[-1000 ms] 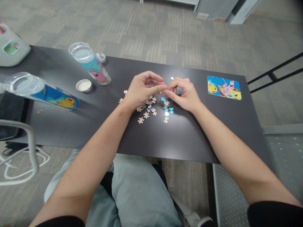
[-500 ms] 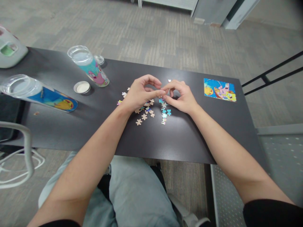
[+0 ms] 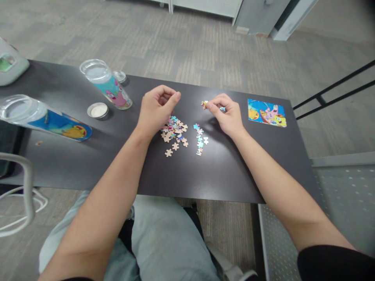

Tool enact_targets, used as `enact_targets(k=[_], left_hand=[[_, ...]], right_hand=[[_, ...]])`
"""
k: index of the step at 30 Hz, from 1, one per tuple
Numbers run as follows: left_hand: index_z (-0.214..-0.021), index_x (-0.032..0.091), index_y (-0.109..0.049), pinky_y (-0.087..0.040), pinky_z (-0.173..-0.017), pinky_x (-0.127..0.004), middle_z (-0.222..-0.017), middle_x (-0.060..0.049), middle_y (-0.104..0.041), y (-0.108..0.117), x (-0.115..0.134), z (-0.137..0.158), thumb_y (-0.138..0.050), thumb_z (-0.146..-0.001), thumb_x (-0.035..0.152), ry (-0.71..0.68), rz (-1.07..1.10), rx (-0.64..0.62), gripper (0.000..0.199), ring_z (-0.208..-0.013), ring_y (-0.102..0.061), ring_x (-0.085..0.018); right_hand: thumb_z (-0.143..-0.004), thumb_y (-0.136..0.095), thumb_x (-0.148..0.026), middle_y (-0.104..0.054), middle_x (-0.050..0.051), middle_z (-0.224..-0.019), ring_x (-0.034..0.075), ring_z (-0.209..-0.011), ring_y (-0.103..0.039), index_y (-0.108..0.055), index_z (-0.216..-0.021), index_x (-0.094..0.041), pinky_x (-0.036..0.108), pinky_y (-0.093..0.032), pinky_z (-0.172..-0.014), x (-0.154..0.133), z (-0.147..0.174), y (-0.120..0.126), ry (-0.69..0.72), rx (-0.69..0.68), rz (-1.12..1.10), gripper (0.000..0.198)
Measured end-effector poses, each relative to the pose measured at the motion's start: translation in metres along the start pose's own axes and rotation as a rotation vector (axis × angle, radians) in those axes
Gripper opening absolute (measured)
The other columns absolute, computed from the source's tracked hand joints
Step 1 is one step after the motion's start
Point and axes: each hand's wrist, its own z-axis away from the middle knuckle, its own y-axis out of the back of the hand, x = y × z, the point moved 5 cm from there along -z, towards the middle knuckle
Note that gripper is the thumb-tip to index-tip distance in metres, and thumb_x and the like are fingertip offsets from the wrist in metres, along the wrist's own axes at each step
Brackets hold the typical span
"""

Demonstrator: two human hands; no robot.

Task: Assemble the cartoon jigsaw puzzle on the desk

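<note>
My right hand point(image 3: 227, 113) pinches a small cluster of jigsaw puzzle pieces point(image 3: 204, 104), yellow and red, between thumb and index finger. Some bluish pieces point(image 3: 222, 109) show below its curled fingers; whether they are held I cannot tell. Above the left side of a loose heap of puzzle pieces point(image 3: 177, 128), my left hand point(image 3: 159, 105) is closed with thumb against fingers, and anything inside it is hidden. Several heap pieces lie with their plain tan backs up. Between the hands, a narrow joined strip of light-blue puzzle pieces point(image 3: 199, 141) lies on the dark table point(image 3: 175, 179), a single piece point(image 3: 206, 140) beside it.
A cartoon picture card point(image 3: 267, 113) lies at the right. Left of the heap are two clear cartoon-printed tubes, one standing point(image 3: 113, 88) and one nearer point(image 3: 55, 121), plus round lids point(image 3: 99, 111). A white jug point(image 3: 11, 64) stands far left; a white curved frame point(image 3: 27, 187) is nearer.
My hands have parted: the left moved left over the heap, the right slightly right. A colourful puzzle cluster now shows at my right fingertips. The view shifted slightly.
</note>
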Motion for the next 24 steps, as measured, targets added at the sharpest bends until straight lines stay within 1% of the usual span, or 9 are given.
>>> enact_targets(k=[1,3,6,8,10,16,18,21,24], left_hand=[[-0.096,0.026,-0.079,-0.048,-0.067,-0.034,-0.081,0.003,-0.072,0.005,0.001,-0.001,-0.093,-0.106,0.034,-0.019,-0.082,0.021,0.019,-0.068,-0.06,-0.015],[-0.093,0.027,-0.078,-0.051,-0.075,-0.036,-0.08,0.004,-0.071,0.014,0.002,-0.001,-0.095,-0.1,0.026,-0.039,-0.215,0.042,0.018,-0.071,-0.059,-0.016],[-0.093,0.03,-0.079,-0.055,-0.082,-0.039,-0.084,0.003,-0.077,0.025,0.0,-0.003,-0.096,-0.101,0.034,-0.012,-0.285,0.053,0.019,-0.075,-0.06,-0.019],[-0.096,0.031,-0.081,-0.057,-0.085,-0.042,-0.091,0.001,-0.082,0.029,-0.004,-0.003,-0.095,-0.103,0.045,0.007,-0.297,0.051,0.02,-0.079,-0.062,-0.021],[-0.099,0.032,-0.084,-0.056,-0.087,-0.043,-0.095,0.0,-0.084,0.031,-0.008,-0.003,-0.094,-0.102,0.049,0.024,-0.309,0.039,0.02,-0.082,-0.063,-0.022],[-0.102,0.032,-0.085,-0.054,-0.089,-0.048,-0.089,-0.001,-0.078,0.032,-0.015,-0.005,-0.091,-0.098,0.045,0.039,-0.355,0.004,0.015,-0.081,-0.06,-0.024],[-0.102,0.032,-0.084,-0.054,-0.091,-0.05,-0.091,-0.002,-0.078,0.036,-0.015,-0.006,-0.09,-0.098,0.044,0.046,-0.384,0.014,0.014,-0.082,-0.061,-0.025],[-0.102,0.031,-0.084,-0.053,-0.093,-0.051,-0.093,-0.003,-0.077,0.042,-0.017,-0.007,-0.089,-0.095,0.041,0.08,-0.431,0.009,0.013,-0.085,-0.062,-0.027],[-0.1,0.031,-0.083,-0.054,-0.096,-0.051,-0.092,-0.003,-0.074,0.044,-0.02,-0.008,-0.091,-0.094,0.041,0.116,-0.447,-0.007,0.014,-0.088,-0.063,-0.028]], right_hand=[[-0.112,-0.086,-0.091,-0.079,0.005,-0.1,0.03,-0.097,-0.071,-0.093,-0.096,-0.034,0.053,-0.061,-0.099,0.004,-0.001,0.002,-0.037,0.006,0.031,0.06],[-0.114,-0.088,-0.078,-0.08,0.006,-0.106,0.031,-0.106,-0.074,-0.091,-0.095,-0.033,0.057,-0.061,-0.11,0.009,0.0,0.007,-0.101,0.015,0.134,0.048],[-0.11,-0.095,-0.051,-0.082,0.007,-0.119,0.038,-0.126,-0.076,-0.091,-0.097,-0.031,0.069,-0.051,-0.13,0.009,0.002,0.011,-0.154,-0.022,0.343,0.024],[-0.105,-0.098,-0.043,-0.082,0.009,-0.124,0.043,-0.134,-0.074,-0.091,-0.097,-0.03,0.076,-0.046,-0.133,0.007,0.004,0.011,-0.174,-0.065,0.432,0.017],[-0.104,-0.098,-0.043,-0.082,0.01,-0.125,0.045,-0.135,-0.073,-0.089,-0.097,-0.03,0.079,-0.045,-0.132,0.005,0.004,0.013,-0.19,-0.063,0.47,0.018],[-0.119,-0.08,-0.054,-0.083,0.01,-0.121,0.041,-0.124,-0.072,-0.082,-0.108,-0.032,0.074,-0.048,-0.13,0.005,0.001,0.035,-0.168,0.163,0.514,0.025],[-0.118,-0.081,-0.051,-0.082,0.01,-0.121,0.042,-0.123,-0.073,-0.084,-0.109,-0.032,0.074,-0.048,-0.129,0.005,0.0,0.035,-0.174,0.125,0.539,0.021],[-0.112,-0.089,-0.044,-0.082,0.013,-0.126,0.045,-0.127,-0.075,-0.09,-0.113,-0.03,0.076,-0.047,-0.128,0.003,0.001,0.028,-0.149,-0.006,0.57,0.014],[-0.107,-0.096,-0.042,-0.081,0.015,-0.131,0.05,-0.136,-0.073,-0.095,-0.118,-0.03,0.078,-0.045,-0.128,0.001,0.003,0.02,-0.099,-0.094,0.609,0.016]])
